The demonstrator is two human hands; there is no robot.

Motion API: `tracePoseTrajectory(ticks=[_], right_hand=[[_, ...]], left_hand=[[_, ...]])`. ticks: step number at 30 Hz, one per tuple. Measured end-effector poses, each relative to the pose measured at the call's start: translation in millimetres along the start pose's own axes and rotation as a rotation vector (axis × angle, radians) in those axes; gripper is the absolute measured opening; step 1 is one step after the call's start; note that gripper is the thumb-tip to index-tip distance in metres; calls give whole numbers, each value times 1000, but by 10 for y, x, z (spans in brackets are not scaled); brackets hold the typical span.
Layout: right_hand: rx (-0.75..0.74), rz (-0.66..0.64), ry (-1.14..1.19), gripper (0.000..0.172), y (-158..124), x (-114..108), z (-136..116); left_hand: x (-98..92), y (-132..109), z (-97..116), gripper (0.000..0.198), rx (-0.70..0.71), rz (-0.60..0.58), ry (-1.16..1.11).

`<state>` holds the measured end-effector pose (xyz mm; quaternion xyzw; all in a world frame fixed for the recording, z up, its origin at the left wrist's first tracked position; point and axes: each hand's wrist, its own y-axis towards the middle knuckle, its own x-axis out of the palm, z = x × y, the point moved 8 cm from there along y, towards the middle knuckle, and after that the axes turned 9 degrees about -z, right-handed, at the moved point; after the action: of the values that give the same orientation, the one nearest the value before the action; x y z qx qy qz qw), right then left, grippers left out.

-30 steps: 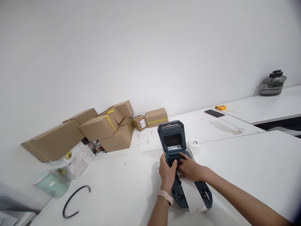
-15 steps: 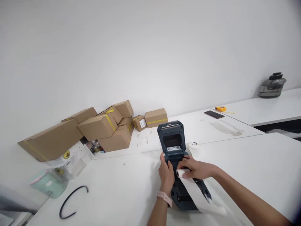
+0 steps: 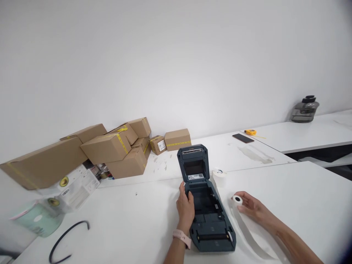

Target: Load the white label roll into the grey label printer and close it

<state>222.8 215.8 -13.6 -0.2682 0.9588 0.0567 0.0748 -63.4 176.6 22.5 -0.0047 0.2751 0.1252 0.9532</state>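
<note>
A dark blue label printer (image 3: pixel 213 220) lies on the white table with its lid raised at the far end, its inner bay exposed. My left hand (image 3: pixel 185 208) grips the printer's left side, the thumb over the inner edge. To the right of the printer, my right hand (image 3: pixel 252 207) pinches a small white paper roll (image 3: pixel 237 200) by its sides, its dark core facing left. From that roll a loose paper strip (image 3: pixel 249 234) trails down toward the table's near side. Behind the printer's right side stands another white roll (image 3: pixel 220 179).
Cardboard boxes (image 3: pixel 128 163) are piled at the back left, beside a printed white carton (image 3: pixel 81 192) and a mint-green container (image 3: pixel 41 218). A black curved cable (image 3: pixel 62 240) lies front left. Back right are a phone (image 3: pixel 243 138), a yellow tape measure (image 3: pixel 250 132) and a dark jug (image 3: pixel 305 110).
My right hand has lifted the paper roll out of the printer bay and carried it to the right, strip trailing. My left hand stays on the printer's side. The view has shifted slightly.
</note>
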Motion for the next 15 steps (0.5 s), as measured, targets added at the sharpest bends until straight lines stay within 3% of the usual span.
tracePoseTrajectory(ticks=[4, 7, 12, 15], right_hand=[[-55, 12, -54, 44, 177, -25, 178], [-6, -16, -6, 50, 212, -120, 355], [104, 295, 111, 61, 291, -584, 535], [88, 264, 2, 70, 591, -592, 436]], left_hand=[[-8, -17, 12, 49, 2, 1, -8], [0, -14, 16, 49, 15, -7, -2], [5, -7, -2, 48, 34, 6, -26], [4, -15, -12, 49, 39, 21, -44]])
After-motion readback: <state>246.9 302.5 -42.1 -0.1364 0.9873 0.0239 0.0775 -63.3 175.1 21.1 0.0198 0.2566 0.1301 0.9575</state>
